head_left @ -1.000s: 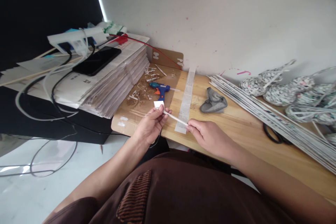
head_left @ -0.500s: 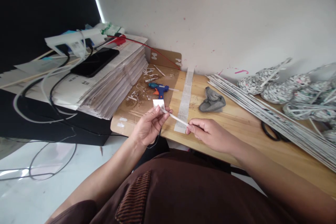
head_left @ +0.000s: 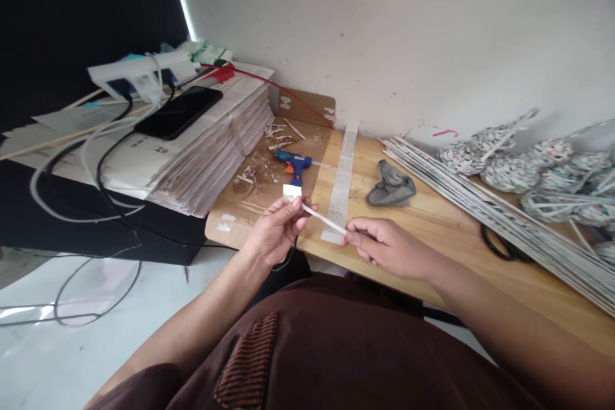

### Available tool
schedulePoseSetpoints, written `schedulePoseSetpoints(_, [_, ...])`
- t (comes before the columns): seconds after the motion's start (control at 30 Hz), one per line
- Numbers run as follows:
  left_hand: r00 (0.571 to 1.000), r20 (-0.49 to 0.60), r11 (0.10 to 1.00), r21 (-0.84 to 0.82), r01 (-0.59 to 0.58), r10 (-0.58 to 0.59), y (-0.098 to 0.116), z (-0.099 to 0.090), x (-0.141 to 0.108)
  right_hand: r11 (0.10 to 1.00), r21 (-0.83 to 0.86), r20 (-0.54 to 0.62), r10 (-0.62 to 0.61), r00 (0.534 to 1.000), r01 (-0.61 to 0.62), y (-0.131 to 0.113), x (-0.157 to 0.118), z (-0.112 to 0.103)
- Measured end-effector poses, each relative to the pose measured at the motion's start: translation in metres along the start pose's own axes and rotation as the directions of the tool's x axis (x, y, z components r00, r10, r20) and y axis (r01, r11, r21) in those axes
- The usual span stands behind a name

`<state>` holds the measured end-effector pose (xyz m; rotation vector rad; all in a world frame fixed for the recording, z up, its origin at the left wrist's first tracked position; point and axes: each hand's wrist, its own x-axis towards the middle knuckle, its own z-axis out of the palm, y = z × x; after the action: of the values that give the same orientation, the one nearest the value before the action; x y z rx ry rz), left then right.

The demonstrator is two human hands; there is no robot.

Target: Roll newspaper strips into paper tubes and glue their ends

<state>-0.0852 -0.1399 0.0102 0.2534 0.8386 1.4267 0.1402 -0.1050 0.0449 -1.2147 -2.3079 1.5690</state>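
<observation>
Between my hands runs a thin rolled paper tube [head_left: 324,218], slanting down to the right. My left hand [head_left: 276,227] is closed on its upper end, where a flat, unrolled flap of the paper [head_left: 292,191] sticks out above the thumb. The lower end is pinched in the fingers of my right hand [head_left: 377,239]. Just beyond my left hand lies a blue glue gun [head_left: 298,163] with an orange trigger, its handle partly hidden by the flap. A long strip of printed paper [head_left: 341,179] lies flat on the table behind the tube.
Brown cardboard [head_left: 245,202] with paper scraps lies under the glue gun. To the left, a tall paper stack [head_left: 216,147] bears a phone [head_left: 180,113] and cables. A grey cloth [head_left: 391,184], many paper tubes [head_left: 480,205] and woven paper pieces [head_left: 509,170] lie to the right.
The flap of paper above my left thumb shows shorter now, and the left fingers have curled a little more around the tube. My right hand keeps its pinch. The whole view has shifted slightly.
</observation>
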Motion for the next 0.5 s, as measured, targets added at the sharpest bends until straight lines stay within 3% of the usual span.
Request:
schedulePoseSetpoints(0.07, [0.999, -0.027, 0.999, 0.011, -0.04, 0.041, 0.0, 0.001, 0.001, 0.968, -0.248, -0.149, -0.083, 0.985, 0.044, -0.005, -0.002, 0.005])
schedulePoseSetpoints(0.17, [0.994, -0.067, 0.997, 0.013, -0.081, 0.082, -0.002, 0.001, 0.001, 0.899, -0.433, -0.226, -0.173, 0.959, 0.06, -0.007, -0.004, 0.011])
schedulePoseSetpoints(0.5, [0.996, -0.033, 0.997, 0.006, -0.083, 0.083, -0.005, 0.0, 0.003, 0.876, -0.481, -0.232, -0.15, 0.961, 0.02, -0.003, -0.004, 0.01])
